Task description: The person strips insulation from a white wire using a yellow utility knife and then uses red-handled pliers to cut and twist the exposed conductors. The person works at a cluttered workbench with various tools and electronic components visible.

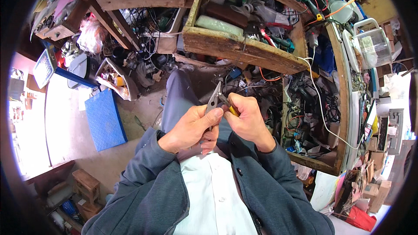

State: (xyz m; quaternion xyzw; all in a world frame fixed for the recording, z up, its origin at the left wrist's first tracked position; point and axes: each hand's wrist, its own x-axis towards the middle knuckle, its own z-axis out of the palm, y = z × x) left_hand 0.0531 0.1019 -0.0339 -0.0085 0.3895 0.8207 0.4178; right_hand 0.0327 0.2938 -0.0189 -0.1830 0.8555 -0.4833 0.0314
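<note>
In front of my chest, my left hand [190, 127] is closed around a pair of needle-nose pliers [213, 101], whose metal jaws point away from me. Close beside it, my right hand [249, 116] grips a yellow-handled tool [233, 110]. A short metal part of that tool shows near the plier jaws, but its kind is mostly hidden by my fingers. The two hands nearly meet at the thumbs. Whether anything small sits between the tools cannot be made out.
An open wooden drawer [244, 48] full of tools and bags juts out ahead. Tangled cables fill the shelf [342, 148] at the right. A blue platform scale [104, 119] stands on the floor at the left, near a white bin [130, 82]. Wooden stools [86, 185] are at lower left.
</note>
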